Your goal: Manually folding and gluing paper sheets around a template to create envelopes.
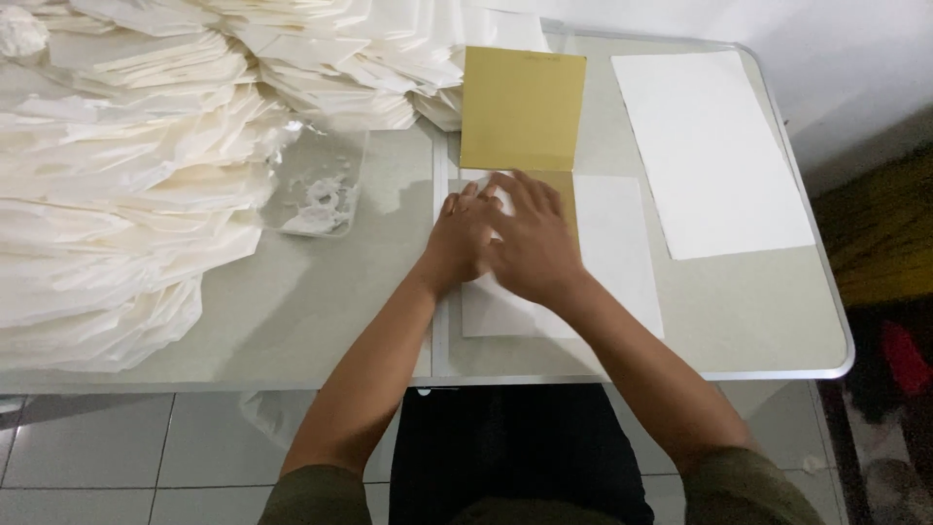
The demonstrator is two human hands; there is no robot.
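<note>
Both of my hands press flat on a white sheet of paper (614,255) that lies on the grey table (321,301). My left hand (459,238) lies partly under my right hand (530,243), fingers spread. A yellow-gold card (523,107) rests just beyond my fingertips, its lower edge over the white sheet. Neither hand grips anything.
Large heaps of folded white paper pieces (126,165) cover the table's left and back. A clear plastic tray (321,185) sits beside them. A stack of white sheets (709,146) lies at the right. The table's front edge (632,374) is near my body; tiled floor below.
</note>
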